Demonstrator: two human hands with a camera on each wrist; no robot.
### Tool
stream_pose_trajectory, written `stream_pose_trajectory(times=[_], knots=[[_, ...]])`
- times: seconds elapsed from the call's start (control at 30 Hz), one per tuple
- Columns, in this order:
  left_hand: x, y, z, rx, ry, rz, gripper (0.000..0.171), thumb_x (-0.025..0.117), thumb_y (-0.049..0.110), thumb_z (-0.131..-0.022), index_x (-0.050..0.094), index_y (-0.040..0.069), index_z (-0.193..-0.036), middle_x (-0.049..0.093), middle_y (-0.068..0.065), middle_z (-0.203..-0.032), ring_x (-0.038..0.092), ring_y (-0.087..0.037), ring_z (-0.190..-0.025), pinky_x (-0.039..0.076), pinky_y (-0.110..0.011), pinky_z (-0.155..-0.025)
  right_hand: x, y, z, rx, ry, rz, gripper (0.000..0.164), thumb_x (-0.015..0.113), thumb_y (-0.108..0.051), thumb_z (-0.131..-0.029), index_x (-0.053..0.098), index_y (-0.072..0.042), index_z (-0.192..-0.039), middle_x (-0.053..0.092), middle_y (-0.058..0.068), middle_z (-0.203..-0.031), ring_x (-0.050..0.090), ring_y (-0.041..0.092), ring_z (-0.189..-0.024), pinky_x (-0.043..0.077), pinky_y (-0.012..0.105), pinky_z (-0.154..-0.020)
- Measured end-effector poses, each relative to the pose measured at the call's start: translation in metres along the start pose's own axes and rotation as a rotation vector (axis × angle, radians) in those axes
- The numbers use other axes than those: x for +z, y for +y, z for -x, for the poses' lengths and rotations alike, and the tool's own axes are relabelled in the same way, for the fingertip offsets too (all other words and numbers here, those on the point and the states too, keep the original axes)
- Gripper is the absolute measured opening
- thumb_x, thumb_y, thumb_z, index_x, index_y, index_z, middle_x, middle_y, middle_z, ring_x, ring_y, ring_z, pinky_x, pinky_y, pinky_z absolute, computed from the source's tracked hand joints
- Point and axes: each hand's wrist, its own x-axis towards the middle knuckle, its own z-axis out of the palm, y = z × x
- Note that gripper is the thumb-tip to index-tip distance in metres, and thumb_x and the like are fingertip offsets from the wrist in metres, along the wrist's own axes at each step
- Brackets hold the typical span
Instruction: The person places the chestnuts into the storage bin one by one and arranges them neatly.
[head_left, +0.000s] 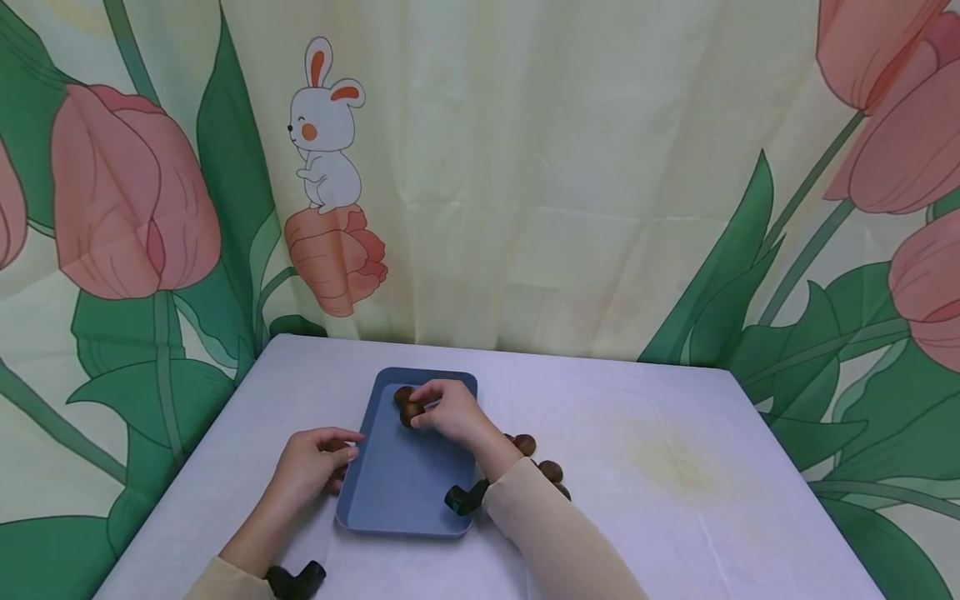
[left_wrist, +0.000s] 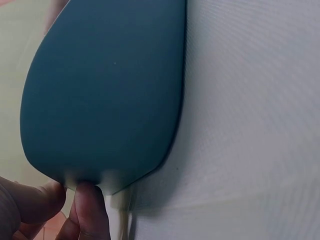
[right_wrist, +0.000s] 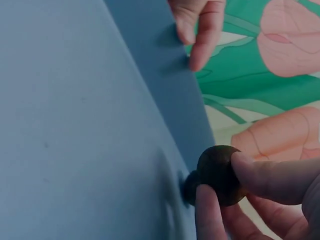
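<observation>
Our right hand [head_left: 452, 412] pinches one brown ball [right_wrist: 217, 172] between thumb and fingertips, over the far left part of the blue tray [head_left: 405, 479]. A second ball [head_left: 402, 395] sits just beyond it in the tray. To handle this well, we would pinch lightly, stay low over the tray's floor and let go without a flick, since a round thing could roll or nudge its neighbour. Our left hand [head_left: 307, 458] has its fingers loosely bent, thumb and fingertip touching the tray's left edge; how firmly, we cannot tell. A gentle touch there should steady the tray without tipping it. More balls [head_left: 551, 472] lie right of the tray, partly behind our right forearm, so we would mind that sleeve [head_left: 555, 517].

Under the tray we have a white tablecloth [head_left: 660, 533], creased, with a faint yellowish patch well to the tray's right. Beyond the tray hangs a pale curtain [head_left: 525, 167] printed with pink tulips, green leaves and a rabbit on a carrot.
</observation>
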Motion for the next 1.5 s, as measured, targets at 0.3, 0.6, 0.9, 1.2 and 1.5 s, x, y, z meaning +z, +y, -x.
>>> stream_pose_trajectory(times=[0.3,0.6,0.9,1.2,1.5], knots=[[0.0,0.001,0.001,-0.006,0.002,0.0,0.025,0.076,0.003,-0.098,0.08,0.004,-0.122,0.076,-0.013,-0.102,0.069,-0.018,-0.074,0.061,-0.033,-0.06,0.012,0.008,-0.003,0.025,0.021,0.078,0.027,0.088,-0.001,-0.083,0.081,-0.014,-0.105,0.075,0.003,-0.103,0.063,0.015,-0.093,0.053,0.031,-0.08],[0.001,0.0,0.001,-0.017,0.002,-0.001,0.024,0.075,0.003,-0.098,0.08,0.005,-0.122,0.076,-0.013,-0.103,0.068,-0.019,-0.076,0.062,-0.032,-0.06,0.014,0.006,-0.001,0.002,0.059,0.169,0.027,0.088,-0.002,-0.084,0.083,-0.016,-0.106,0.077,0.001,-0.104,0.065,0.013,-0.094,0.055,0.032,-0.083],[0.001,0.001,0.001,-0.003,0.006,-0.005,0.025,0.075,0.003,-0.098,0.08,0.004,-0.123,0.077,-0.014,-0.104,0.069,-0.018,-0.075,0.062,-0.033,-0.061,0.017,0.007,-0.002,-0.001,0.078,0.143,0.03,0.087,0.0,-0.085,0.084,-0.016,-0.11,0.081,0.001,-0.107,0.07,0.012,-0.094,0.058,0.031,-0.085],[0.001,0.002,0.002,-0.012,-0.003,0.003,0.025,0.074,0.003,-0.099,0.079,0.004,-0.124,0.077,-0.015,-0.106,0.069,-0.019,-0.075,0.062,-0.033,-0.061,0.021,0.007,-0.004,-0.022,0.098,0.17,0.027,0.088,-0.002,-0.085,0.083,-0.014,-0.108,0.08,0.001,-0.103,0.069,0.01,-0.092,0.058,0.031,-0.086],[0.0,0.003,0.003,-0.019,-0.004,0.007,0.025,0.074,0.004,-0.1,0.079,0.004,-0.124,0.076,-0.015,-0.106,0.069,-0.019,-0.075,0.062,-0.033,-0.061,0.022,0.005,-0.005,-0.027,0.093,0.143,0.024,0.086,0.0,-0.086,0.083,-0.013,-0.107,0.079,0.003,-0.102,0.069,0.011,-0.09,0.058,0.031,-0.084]])
